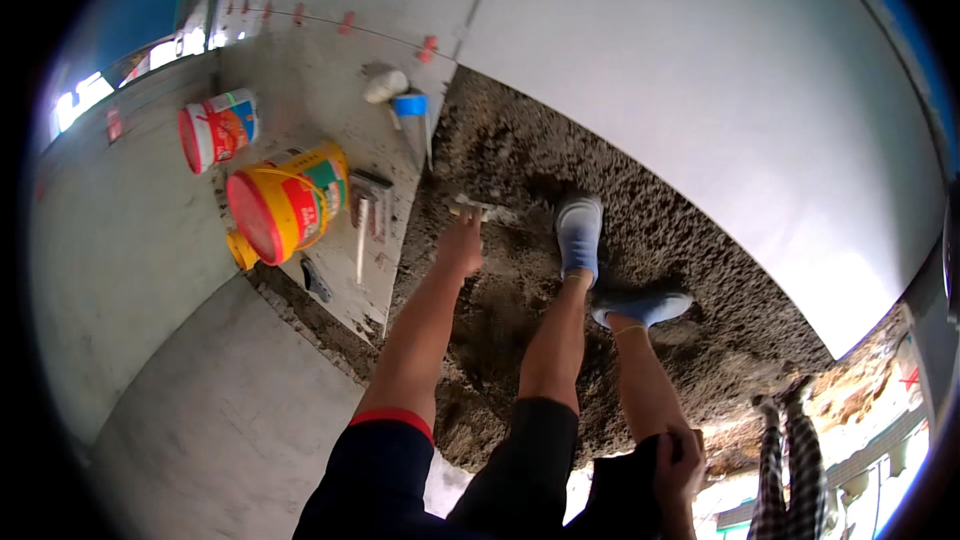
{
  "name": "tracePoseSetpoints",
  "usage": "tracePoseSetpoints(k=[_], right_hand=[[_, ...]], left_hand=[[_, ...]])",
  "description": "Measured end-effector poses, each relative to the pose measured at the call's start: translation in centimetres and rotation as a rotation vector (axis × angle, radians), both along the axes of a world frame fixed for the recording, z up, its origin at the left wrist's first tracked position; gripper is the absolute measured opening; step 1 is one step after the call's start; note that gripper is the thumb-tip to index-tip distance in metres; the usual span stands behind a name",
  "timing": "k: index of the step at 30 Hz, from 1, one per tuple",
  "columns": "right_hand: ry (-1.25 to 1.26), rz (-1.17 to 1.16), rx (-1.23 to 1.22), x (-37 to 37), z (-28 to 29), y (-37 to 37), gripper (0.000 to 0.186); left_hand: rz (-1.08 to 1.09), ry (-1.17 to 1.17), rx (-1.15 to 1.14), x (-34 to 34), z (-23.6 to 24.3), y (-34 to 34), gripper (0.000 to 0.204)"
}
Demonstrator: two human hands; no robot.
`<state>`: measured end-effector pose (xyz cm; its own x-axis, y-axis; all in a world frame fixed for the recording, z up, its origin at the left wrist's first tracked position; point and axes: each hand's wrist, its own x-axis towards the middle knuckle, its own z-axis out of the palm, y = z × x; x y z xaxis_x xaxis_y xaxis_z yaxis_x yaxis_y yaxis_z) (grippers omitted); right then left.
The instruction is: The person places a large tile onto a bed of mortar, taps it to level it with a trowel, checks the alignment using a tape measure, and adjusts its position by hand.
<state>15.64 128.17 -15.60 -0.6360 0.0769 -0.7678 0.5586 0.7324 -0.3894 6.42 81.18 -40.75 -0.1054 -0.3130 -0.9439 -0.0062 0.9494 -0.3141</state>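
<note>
Crouching on a coarse dark mortar bed (660,240), the person has the left hand (462,245) closed, as far as the blur shows, round a flat trowel (485,208), which lies low over the bed, ahead of the knees and near the left shoe (579,230). The right hand (680,465) rests on the right knee with its fingers curled; whether it grips the cloth cannot be told.

The likeliest trouble is the feet: both shoes stand on the loose-looking surface, so a shift of weight could dent it, and a wide rightward stroke could knock the left shoe. Leaning far forward with one hand on the knee might also cost balance.

On the left, the edge of a pale tile (310,100) runs close to the trowel; a careless sweep could chip it or catch the notched trowel (375,210) or the yellow bucket (290,200) on it. A large pale slab (720,100) bounds the far right side. The freest room appears to be the strip ahead, narrowing to where tile and slab meet
</note>
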Motion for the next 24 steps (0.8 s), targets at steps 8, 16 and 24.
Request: tracePoseSetpoints(k=[8,16,24], right_hand=[[-0.142,-0.195,0.017,-2.2,-1.4,1.1,0.029],[-0.187,-0.153,0.012,-3.5,-2.9,3.9,0.027],[0.071,0.092,0.017,-13.4,-18.0,9.7,0.029]], left_hand=[[-0.328,-0.034,-0.041,4.4,-11.0,-2.7,0.089],[0.517,-0.043,-0.135,11.9,-6.1,-5.8,0.056],[0.043,-0.368,0.262,13.0,-11.0,-8.6,0.029]])
